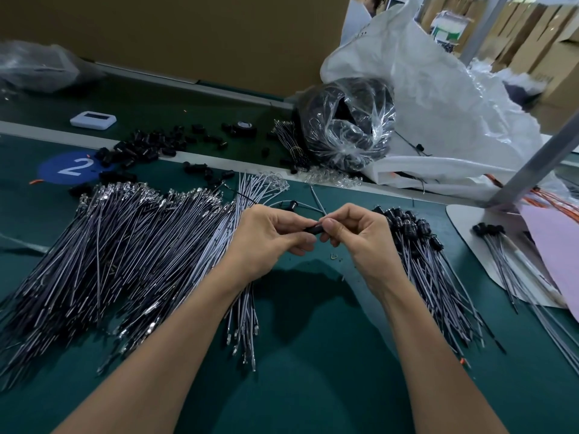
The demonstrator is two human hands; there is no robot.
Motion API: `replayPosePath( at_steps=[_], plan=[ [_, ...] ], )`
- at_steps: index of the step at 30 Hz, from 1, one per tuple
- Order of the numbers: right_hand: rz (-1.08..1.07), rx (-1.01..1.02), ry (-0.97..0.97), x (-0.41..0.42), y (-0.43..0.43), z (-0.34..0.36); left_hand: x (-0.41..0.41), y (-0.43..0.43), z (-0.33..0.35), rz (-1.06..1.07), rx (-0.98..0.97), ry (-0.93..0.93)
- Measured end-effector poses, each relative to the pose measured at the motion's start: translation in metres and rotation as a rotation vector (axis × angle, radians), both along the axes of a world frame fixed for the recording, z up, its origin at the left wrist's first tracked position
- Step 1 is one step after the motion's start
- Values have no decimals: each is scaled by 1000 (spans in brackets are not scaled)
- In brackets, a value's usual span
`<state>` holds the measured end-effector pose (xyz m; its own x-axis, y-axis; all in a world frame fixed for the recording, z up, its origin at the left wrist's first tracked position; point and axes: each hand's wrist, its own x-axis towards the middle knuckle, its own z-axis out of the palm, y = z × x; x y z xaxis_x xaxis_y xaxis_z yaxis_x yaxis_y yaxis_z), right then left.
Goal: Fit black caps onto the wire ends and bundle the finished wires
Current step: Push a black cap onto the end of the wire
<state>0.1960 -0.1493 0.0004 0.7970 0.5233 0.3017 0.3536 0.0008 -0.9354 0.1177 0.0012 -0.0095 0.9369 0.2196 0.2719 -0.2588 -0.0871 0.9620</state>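
Note:
My left hand [272, 239] and my right hand [354, 234] meet above the green mat, and both pinch a small black cap [313, 229] between their fingertips. A thin grey wire [318, 200] rises from the right fingers and curves back over the mat. To the left lies a wide heap of uncapped grey wires [125, 255] with bare metal terminals. To the right lies a pile of capped wires [429, 261], their black caps pointing away from me. Loose black caps [147, 148] are scattered at the back left.
A clear bag of black parts [347, 120] sits at the back, next to a large white plastic sack [438, 98]. A white device [93, 120] lies at the back left. A second small bunch of capped wires [501, 255] rests on a white board at the right.

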Motion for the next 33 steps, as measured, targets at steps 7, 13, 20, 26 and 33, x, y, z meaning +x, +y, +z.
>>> replayPosePath(
  at_steps=[7,13,20,26,33],
  plan=[
    [84,178,110,-3,1,-1,-1,2,2,-67,-103,-44],
    [54,228,93,-8,6,1,-2,-4,4,-30,-186,-63],
    [-36,111,85,-8,-11,37,-7,-3,14,-75,-306,-14],
    [47,218,102,13,-109,109,-6,12,15,334,-528,-132],
    [-393,-627,-219,45,-126,99,-7,15,17,584,-598,-210]
  ],
)
